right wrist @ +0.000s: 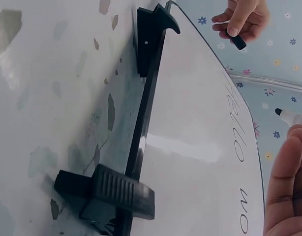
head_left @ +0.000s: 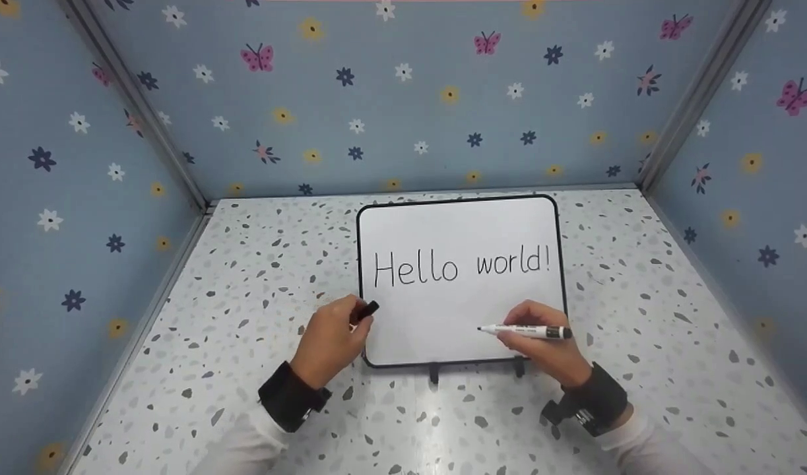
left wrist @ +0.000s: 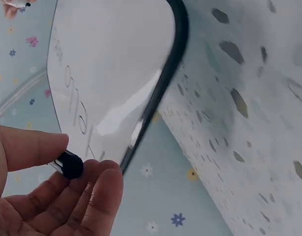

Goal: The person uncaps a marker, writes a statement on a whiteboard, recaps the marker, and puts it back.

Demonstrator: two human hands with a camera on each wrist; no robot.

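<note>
A white whiteboard point(head_left: 429, 323) with a black rim bears the handwritten words "Hello world!" in black. My right hand point(head_left: 542, 343) pinches a white marker point(head_left: 525, 331) in front of the board's lower right, its dark tip bared and pointing left. Whether that tip touches the board cannot be told from the head view. Between thumb and fingers, my left hand point(head_left: 330, 340) holds a black marker cap point(head_left: 369, 310) by the board's lower left edge. The same cap point(left wrist: 71, 164) shows close up in the left wrist view.
Two black feet, a left one point(head_left: 433, 373) and a right one point(head_left: 520, 367), hold the board's lower edge. It stands on a speckled white tabletop point(head_left: 245, 277). Blue walls point(head_left: 416, 99) patterned with flowers and butterflies enclose the back and both sides.
</note>
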